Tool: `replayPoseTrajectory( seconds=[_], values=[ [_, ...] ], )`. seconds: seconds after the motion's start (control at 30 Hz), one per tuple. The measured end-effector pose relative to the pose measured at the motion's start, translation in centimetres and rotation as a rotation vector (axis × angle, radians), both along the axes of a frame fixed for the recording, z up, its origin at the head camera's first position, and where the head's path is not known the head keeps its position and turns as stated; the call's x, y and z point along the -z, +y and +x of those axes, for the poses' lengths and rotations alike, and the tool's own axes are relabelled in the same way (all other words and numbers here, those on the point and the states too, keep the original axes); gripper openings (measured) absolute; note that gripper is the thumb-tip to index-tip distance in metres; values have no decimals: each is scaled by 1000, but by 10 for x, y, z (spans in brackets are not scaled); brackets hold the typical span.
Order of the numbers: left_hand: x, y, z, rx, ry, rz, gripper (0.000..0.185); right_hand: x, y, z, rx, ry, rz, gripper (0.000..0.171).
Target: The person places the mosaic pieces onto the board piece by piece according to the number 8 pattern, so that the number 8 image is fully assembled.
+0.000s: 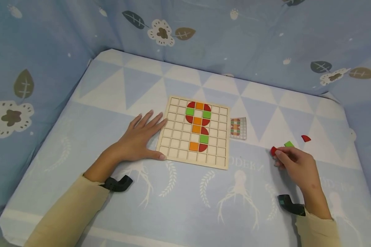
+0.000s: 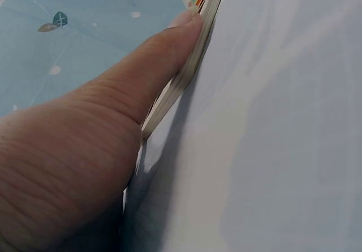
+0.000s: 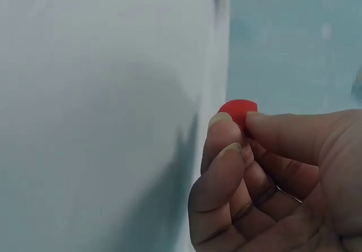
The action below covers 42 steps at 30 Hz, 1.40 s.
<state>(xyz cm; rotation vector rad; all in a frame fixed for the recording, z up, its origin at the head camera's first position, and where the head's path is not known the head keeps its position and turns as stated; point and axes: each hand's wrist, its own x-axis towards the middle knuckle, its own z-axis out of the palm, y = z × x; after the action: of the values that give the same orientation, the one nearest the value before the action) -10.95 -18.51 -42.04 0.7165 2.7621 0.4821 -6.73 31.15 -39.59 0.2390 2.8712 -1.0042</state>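
Red piece (image 1: 273,150), small w/ a curved edge, sits pinched between thumb and fingertips of the right hand (image 1: 296,166), just above the cloth-covered table (image 1: 111,79), well right of the wooden grid board (image 1: 195,132). Right wrist view shows the same: thumb + index clamp the red piece (image 3: 238,111), other fingers curled in under it.

Left hand (image 1: 140,137) lies flat on the cloth, fingers straight and spread, thumb along the board's left front edge. Left wrist view confirms the thumb (image 2: 164,54) pressed against the board's edge (image 2: 186,73); hand grasps nothing.

Board holds red, orange and green tiles in its middle columns, forming a curving shape; the rest of the cells show bare wood.

Just right of the board, touching or nearly so, lies a small pattern card (image 1: 238,128). Near the right hand on the cloth: a green square piece (image 1: 289,144) just beside the fingers, and a loose red piece (image 1: 305,138) a bit farther right.
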Motion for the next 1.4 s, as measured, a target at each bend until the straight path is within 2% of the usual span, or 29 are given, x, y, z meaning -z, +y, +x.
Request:
replayPoseTrajectory(
  seconds=[0.2, 0.43, 0.6, 0.83, 1.4],
  values=[
    [-1, 2, -2, 4, 6, 18, 115, -15, -74, -21, -232, 64, -65, 22],
    [-1, 2, -3, 8, 0, 15, 115, -22, -153, -42, -502, -1, -169, 10],
    [-2, 3, -4, 19, -1, 33, 114, -16, -189, -52, -612, -23, -184, 9],
    [-1, 3, -3, 18, 0, 16, 114, -7, -211, -55, -632, -24, -138, 11],
    [-2, -3, -1, 12, -7, 13, 114, 1, -229, -48, -557, 73, -34, 11]
  ],
)
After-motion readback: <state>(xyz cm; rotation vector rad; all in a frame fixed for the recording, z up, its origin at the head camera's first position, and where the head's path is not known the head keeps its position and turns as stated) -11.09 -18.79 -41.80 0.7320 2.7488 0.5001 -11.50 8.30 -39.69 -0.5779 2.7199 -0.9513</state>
